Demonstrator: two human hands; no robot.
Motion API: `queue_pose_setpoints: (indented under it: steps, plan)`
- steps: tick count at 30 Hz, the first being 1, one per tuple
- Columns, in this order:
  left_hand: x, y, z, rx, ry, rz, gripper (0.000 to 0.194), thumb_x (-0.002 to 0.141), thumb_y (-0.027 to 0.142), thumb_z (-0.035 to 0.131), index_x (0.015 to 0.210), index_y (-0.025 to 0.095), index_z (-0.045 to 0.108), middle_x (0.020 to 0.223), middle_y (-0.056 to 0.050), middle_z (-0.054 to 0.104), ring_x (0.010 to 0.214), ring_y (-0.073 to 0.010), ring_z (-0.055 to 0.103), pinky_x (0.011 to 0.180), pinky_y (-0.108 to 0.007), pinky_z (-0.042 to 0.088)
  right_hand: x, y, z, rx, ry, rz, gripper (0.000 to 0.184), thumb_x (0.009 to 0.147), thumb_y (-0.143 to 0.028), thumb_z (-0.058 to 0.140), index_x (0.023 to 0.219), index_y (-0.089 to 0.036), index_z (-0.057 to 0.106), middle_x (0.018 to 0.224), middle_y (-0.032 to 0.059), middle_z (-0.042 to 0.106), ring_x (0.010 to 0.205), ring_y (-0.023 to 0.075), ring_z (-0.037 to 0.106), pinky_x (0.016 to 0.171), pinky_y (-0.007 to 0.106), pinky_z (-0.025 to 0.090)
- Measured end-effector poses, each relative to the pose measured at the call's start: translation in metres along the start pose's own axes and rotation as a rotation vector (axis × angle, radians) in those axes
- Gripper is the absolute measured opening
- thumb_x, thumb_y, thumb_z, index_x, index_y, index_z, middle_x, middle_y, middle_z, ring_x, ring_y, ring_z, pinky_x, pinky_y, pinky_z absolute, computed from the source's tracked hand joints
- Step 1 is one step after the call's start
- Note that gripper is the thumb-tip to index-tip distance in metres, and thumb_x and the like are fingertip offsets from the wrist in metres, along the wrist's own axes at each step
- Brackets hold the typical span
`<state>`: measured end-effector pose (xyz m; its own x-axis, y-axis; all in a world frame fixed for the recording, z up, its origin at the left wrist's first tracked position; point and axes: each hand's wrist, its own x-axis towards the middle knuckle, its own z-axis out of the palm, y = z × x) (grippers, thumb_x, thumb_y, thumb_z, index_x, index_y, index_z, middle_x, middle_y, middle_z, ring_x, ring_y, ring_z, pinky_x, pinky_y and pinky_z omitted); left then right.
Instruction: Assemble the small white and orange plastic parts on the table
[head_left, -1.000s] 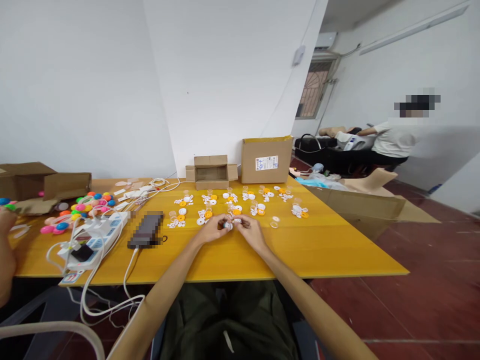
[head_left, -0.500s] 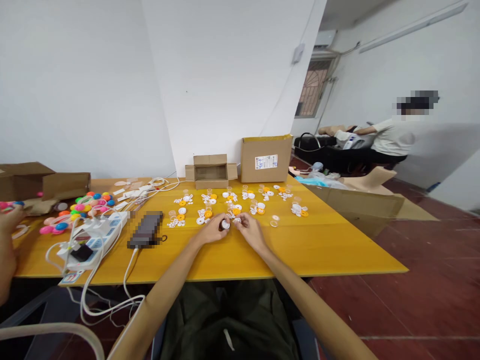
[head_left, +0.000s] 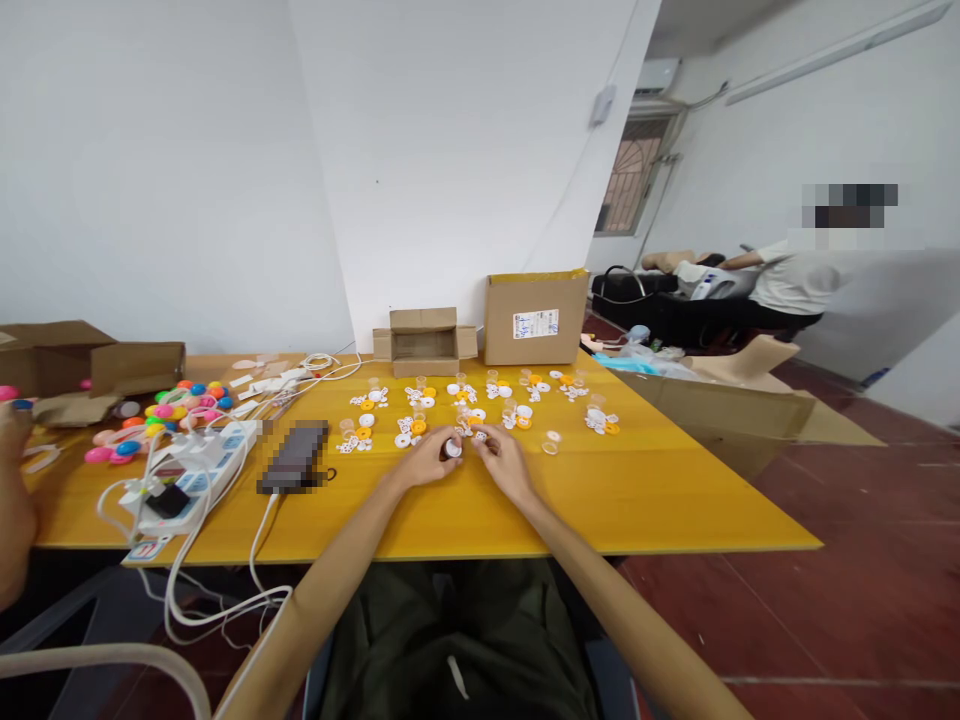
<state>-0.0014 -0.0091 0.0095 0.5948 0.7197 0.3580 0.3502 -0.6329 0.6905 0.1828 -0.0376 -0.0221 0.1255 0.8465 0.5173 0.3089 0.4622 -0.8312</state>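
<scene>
My left hand [head_left: 426, 462] is closed around a small round container [head_left: 453, 449], whose white end faces up; its lower part is hidden by the fingers. Close beside it, my right hand [head_left: 504, 464] has thumb and fingertips drawn together at a small white piece with dark dots [head_left: 480, 436]. Just beyond both hands lies a group of loose parts with an orange ring [head_left: 463, 422] and a white disc [head_left: 478, 414]. Similar groups of clear cups [head_left: 509, 408], white discs, orange rings [head_left: 611, 428] and dotted white pieces [head_left: 349, 443] are spread in rows across the table.
An open small carton [head_left: 424, 367] and a closed box [head_left: 534, 322] stand by the wall. Left are a phone [head_left: 294, 458], a power strip [head_left: 217, 470] with cables, colourful balls [head_left: 196, 400] and another person's hand [head_left: 13, 440]. A seated person [head_left: 799, 280] is at the right.
The view has shifted slightly. My left hand keeps its hold on the container, and my right fingertips have moved only a little at the dotted piece.
</scene>
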Motion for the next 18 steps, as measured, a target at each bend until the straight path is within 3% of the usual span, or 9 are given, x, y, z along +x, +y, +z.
queue_pose_setpoints:
  steps: [8, 18]
  plan:
    - [-0.0001, 0.0024, 0.0006, 0.014, 0.005, -0.006, 0.011, 0.076, 0.019, 0.061, 0.086, 0.022, 0.056, 0.087, 0.0, 0.064, 0.082, -0.0174, 0.057, 0.08, -0.029, 0.046, 0.0, 0.0003, -0.0001, -0.004, -0.055, 0.078, 0.011, 0.077, -0.028, 0.061, 0.087, -0.024, 0.063, 0.084, 0.0036, 0.075, 0.076, 0.0218, 0.07, 0.074, 0.036, 0.059]
    - [-0.0002, 0.0036, -0.0003, 0.033, -0.004, 0.002, 0.017, 0.078, 0.018, 0.06, 0.094, 0.023, 0.057, 0.094, -0.001, 0.067, 0.087, -0.0198, 0.061, 0.083, -0.032, 0.049, -0.0007, -0.0007, 0.0013, 0.013, -0.111, 0.05, 0.016, 0.079, -0.026, 0.059, 0.091, -0.023, 0.069, 0.093, 0.0047, 0.078, 0.083, 0.0222, 0.072, 0.081, 0.037, 0.058]
